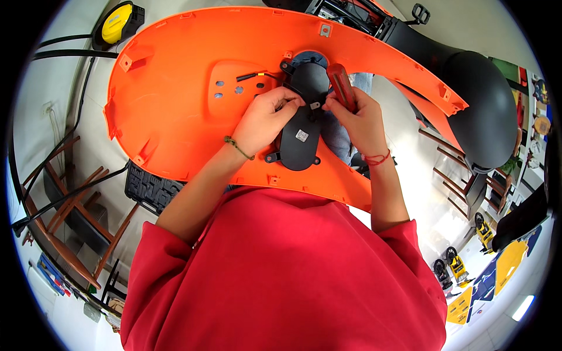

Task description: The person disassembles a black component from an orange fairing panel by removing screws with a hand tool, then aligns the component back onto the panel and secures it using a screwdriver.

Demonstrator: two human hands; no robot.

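Across my lap lies a large curved orange plastic panel (175, 88), inner side up. A black two-lobed housing (300, 146) with mounting ears sits on it, over the panel's narrowing right part. My left hand (266, 120) is closed in a pinch at the housing's waist; what its fingertips hold, if anything, is hidden. In my right hand (364, 120) is a screwdriver with a red handle (341, 82), its shaft out of sight. The right thumb and forefinger pinch beside a small metal tab (315, 106) on the housing. A short black cable (252, 76) with a yellow band lies left of the housing.
A black scooter-like vehicle (468, 99) stands at the far right. Under the panel's near left edge is an open black tool case (149, 187). Wooden chairs (76, 205) stand at left, and a yellow-and-black round device (119, 24) sits far left.
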